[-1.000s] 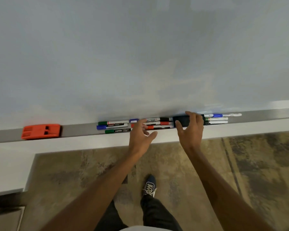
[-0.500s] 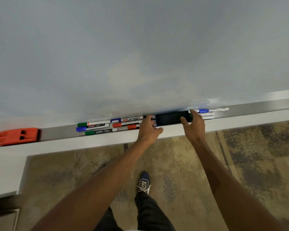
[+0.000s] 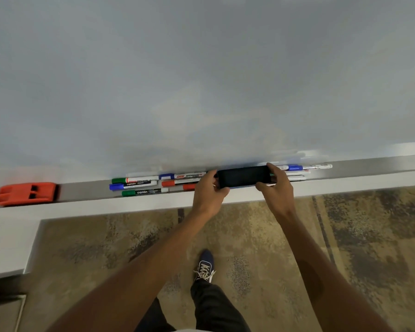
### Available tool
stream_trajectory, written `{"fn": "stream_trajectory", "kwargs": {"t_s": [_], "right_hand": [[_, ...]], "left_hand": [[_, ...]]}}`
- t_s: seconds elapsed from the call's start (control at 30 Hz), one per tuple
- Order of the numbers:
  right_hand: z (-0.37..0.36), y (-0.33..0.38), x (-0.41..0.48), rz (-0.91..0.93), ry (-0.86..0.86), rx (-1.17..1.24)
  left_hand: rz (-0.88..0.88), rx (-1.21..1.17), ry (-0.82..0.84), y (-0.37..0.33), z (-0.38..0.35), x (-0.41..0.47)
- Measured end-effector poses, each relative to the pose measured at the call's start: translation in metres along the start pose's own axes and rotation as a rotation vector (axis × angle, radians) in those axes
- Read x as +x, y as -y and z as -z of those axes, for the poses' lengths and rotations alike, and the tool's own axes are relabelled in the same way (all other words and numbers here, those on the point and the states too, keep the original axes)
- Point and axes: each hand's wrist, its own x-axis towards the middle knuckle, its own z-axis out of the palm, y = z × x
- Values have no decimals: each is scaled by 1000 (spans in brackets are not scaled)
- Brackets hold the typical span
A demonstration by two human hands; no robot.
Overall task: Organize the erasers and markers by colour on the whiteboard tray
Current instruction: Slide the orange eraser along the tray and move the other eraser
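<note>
A black eraser [image 3: 243, 176] is held lengthwise over the grey whiteboard tray [image 3: 86, 190], its dark felt face turned toward me. My left hand [image 3: 209, 190] grips its left end and my right hand [image 3: 277, 185] grips its right end. Left of my hands lie several markers: a green-capped marker [image 3: 134, 180], a blue-capped marker [image 3: 132, 185], another green camlin marker [image 3: 144, 192], a blue-ended whiteboard marker [image 3: 182, 176] and a red-capped marker [image 3: 177, 182]. More markers [image 3: 302, 170] lie to the right, partly hidden by my right hand. An orange eraser [image 3: 27, 193] rests at the tray's far left.
The whiteboard [image 3: 201, 80] fills the upper view. A white ledge [image 3: 10, 236] runs below the tray at left. Below are patterned carpet [image 3: 357, 236], my leg and a blue shoe [image 3: 205, 265]. Bare tray stretches right of the markers [image 3: 381, 164].
The black eraser came up off the tray and turned so its dark face shows. My left hand closed on its left end; my right hand kept its right end.
</note>
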Motion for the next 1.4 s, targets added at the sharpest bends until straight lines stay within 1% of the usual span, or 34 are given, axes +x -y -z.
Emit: {"fn": "stream_trajectory", "kwargs": {"t_s": [0.13,0.2,0.33,0.43,0.53,0.6,0.7,0.83,1.0,1.1,1.2,1.33,1.4], "right_hand": [[-5,4,-6,-13,150,115],[-12,9,-11,-14,209,162],[-34,26,-27,-7,292,183],[-56,40,-43,45,301,146],[-83,56,-58,51,276,128],[-103,70,-67,58,267,105],[-140,92,-83,97,291,53],[-190,119,-103,130,309,59],[-252,148,-123,148,323,-24],[-284,159,-132,206,366,-101],[-312,165,-136,269,423,-170],[-342,166,-136,278,402,-248],[-355,166,-135,276,386,-277]], "left_hand": [[67,-82,45,13,34,-9],[118,-182,15,19,49,-15],[206,-382,-123,29,72,-27],[236,-514,-242,37,91,-31],[251,-574,-397,42,115,-33],[231,-549,-481,49,135,-38],[191,-456,-560,64,168,-49],[214,-445,-612,89,212,-59],[288,-402,-705,120,266,-58],[263,-323,-741,138,296,-54],[240,-198,-693,157,320,-49],[233,13,-567,181,344,-38],[228,55,-511,187,355,-33]]}}
